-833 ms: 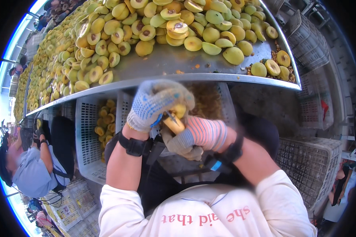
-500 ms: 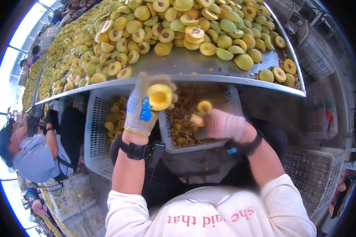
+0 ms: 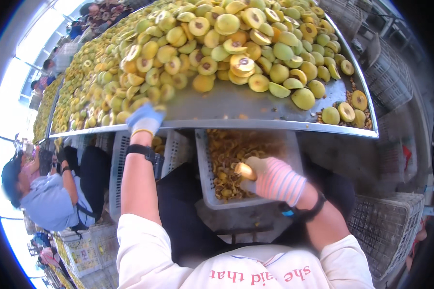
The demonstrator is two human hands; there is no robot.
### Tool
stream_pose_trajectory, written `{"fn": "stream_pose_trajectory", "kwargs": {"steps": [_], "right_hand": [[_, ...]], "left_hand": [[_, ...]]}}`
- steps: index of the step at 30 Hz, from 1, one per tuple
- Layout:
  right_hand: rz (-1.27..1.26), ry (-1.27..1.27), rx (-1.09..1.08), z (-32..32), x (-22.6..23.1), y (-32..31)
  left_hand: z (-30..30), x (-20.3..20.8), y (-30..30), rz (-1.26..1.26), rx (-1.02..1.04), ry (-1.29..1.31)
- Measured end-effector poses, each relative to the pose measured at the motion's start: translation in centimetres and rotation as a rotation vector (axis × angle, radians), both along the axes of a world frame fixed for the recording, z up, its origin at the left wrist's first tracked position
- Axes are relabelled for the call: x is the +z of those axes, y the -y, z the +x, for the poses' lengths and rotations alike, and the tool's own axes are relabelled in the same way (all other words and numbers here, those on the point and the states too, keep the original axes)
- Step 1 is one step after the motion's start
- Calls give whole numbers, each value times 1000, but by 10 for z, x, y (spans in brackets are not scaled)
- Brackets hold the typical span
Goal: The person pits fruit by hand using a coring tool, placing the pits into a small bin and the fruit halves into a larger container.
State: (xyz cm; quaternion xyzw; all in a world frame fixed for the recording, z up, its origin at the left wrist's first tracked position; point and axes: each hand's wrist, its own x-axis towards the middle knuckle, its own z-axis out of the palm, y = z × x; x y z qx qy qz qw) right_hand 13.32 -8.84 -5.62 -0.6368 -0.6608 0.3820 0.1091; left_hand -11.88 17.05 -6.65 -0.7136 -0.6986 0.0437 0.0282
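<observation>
My left hand (image 3: pixel 147 119), in a pale glove with blue, reaches over the metal table's front edge to the pile of halved yellow-green peaches (image 3: pixel 166 53). Its fingertips are smeared by motion and merge with the nearest halves, so a hold cannot be made out. In a pink-and-blue striped glove, my right hand (image 3: pixel 277 180) is closed round a tool with a wooden handle (image 3: pixel 246 170); the tool's working end does not show. Below that hand stands a pale plastic crate (image 3: pixel 226 204) of brown pits and peach scraps.
Another pale crate (image 3: pixel 172 154), left of the scrap crate, has yellow peach halves in it, partly hidden by my left arm. The table's metal rim (image 3: pixel 255 124) runs across above both crates. A co-worker (image 3: pixel 48 188) sits at left. Grey crates (image 3: pixel 386 226) stand at right.
My left hand has moved from above the crates up and left to the pile; the hollowed peach half it held is no longer seen there. My right hand has dropped a little, still gripping the tool.
</observation>
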Motion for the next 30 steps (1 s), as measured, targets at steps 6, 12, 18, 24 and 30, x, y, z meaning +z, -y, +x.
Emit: {"fn": "stream_pose_trajectory", "kwargs": {"steps": [6, 12, 18, 24, 30], "right_hand": [[36, -215, -173, -3, 2, -5], [148, -547, -357, -6, -6, 0], [295, -604, -305, -18, -16, 0], [284, -486, -360, -12, -7, -2], [72, -318, -281, -15, -9, -10]], "left_hand": [[-2, -20, -6, -124, -192, 523], [71, 22, 108, -448, -214, 1592], [99, 17, 171, -786, -135, 2322], [120, 10, 175, -601, -210, 2226], [122, 6, 171, -587, 37, 2196]]}}
